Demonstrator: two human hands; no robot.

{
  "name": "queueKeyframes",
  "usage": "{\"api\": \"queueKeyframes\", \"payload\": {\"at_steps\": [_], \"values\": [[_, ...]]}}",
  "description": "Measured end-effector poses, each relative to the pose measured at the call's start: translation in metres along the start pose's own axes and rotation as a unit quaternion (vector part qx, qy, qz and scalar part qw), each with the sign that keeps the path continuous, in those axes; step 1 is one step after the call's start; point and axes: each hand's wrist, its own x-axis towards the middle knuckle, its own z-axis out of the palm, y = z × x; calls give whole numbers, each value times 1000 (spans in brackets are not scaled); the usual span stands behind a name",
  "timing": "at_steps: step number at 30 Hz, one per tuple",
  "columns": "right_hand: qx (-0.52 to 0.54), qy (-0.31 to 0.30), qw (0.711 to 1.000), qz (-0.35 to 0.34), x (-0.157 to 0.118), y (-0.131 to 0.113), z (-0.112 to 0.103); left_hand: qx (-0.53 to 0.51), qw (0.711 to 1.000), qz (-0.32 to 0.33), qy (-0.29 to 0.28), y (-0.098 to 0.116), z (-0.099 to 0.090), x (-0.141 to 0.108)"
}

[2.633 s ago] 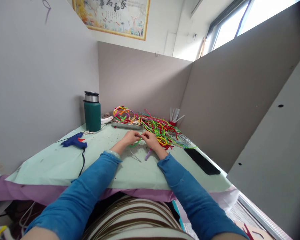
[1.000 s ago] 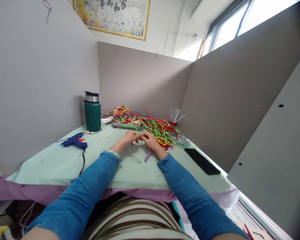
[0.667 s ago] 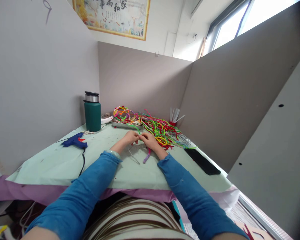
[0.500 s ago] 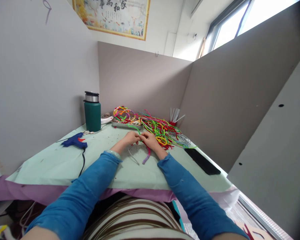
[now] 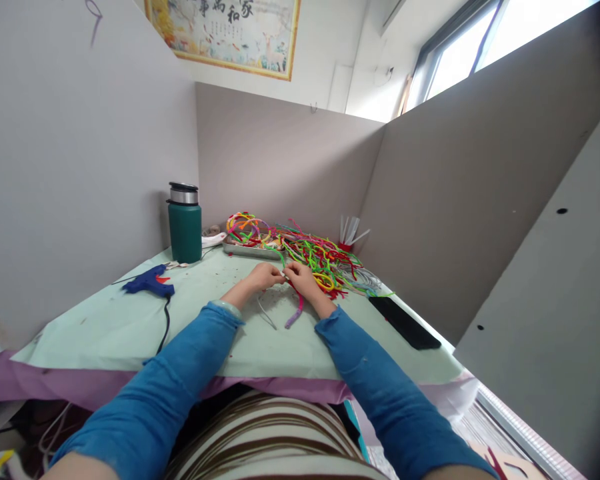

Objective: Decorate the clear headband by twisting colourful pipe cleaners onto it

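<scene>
My left hand [image 5: 264, 275] and my right hand [image 5: 301, 278] meet fingertip to fingertip just above the table, both in a pinch. A green pipe cleaner [image 5: 282, 257] runs up and away from the right fingertips. Below the hands hangs a thin headband, with one bare grey leg [image 5: 267, 313] and one leg wrapped in pink and purple pipe cleaner [image 5: 297, 312]. Its upper part is hidden by my fingers, and the left fingers rest where it passes. Behind the right hand lies a heap of coloured pipe cleaners [image 5: 325, 257].
A metal tray [image 5: 253, 252] holds colourful wrapped loops at the back. On the left are a green bottle [image 5: 185, 230] and a blue glue gun [image 5: 150, 283] with its cord. A black flat object [image 5: 405, 323] lies at right, and white sticks [image 5: 351, 231] stand behind. Grey partitions surround the table.
The green pipe cleaner's free end has swung right and more upright. The right fingertips have shifted slightly, and a small gap shows between the hands.
</scene>
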Motion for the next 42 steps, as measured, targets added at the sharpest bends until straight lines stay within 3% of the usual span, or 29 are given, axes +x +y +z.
{"api": "queueKeyframes", "payload": {"at_steps": [8, 14, 18, 26, 34, 42], "values": [[206, -8, 965, 160, 3, -2, -2, -16, 999, 51, 6, 0, 0, 0], [239, -38, 940, 241, 2, -2, -2, 39, 995, 81, 37, 9, -1, -3], [249, -36, 936, 247, 2, 1, -1, 52, 992, 84, 75, 15, -3, -7], [280, -42, 922, 263, 3, -2, -4, 29, 993, 89, 68, 11, -3, -4], [239, -66, 939, 239, 1, -2, -2, 78, 992, 62, 83, 7, -6, -1], [176, -88, 966, 165, -2, -5, -1, 109, 989, 57, 88, 3, -7, 2]]}}
